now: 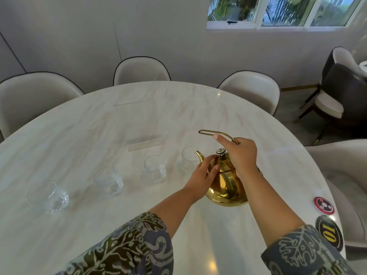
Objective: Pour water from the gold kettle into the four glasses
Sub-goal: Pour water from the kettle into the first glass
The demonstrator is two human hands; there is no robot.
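The gold kettle (226, 185) stands on the white marble table (139, 120), spout pointing left toward the nearest glass. My right hand (240, 155) grips its thin wire handle from above. My left hand (202, 173) rests against the kettle's lid and shoulder. A row of clear glasses runs to the left: one (189, 157) just past the spout, one (155, 168) in the middle, one (109, 180) further left, and one (48, 196) at the far left. All look empty.
Two round stickers, a red one (323, 205) and a black one with yellow digits (329, 233), sit on the table's right edge. Pale upholstered chairs (142, 71) ring the far side. A dark chair (341, 92) stands at the right.
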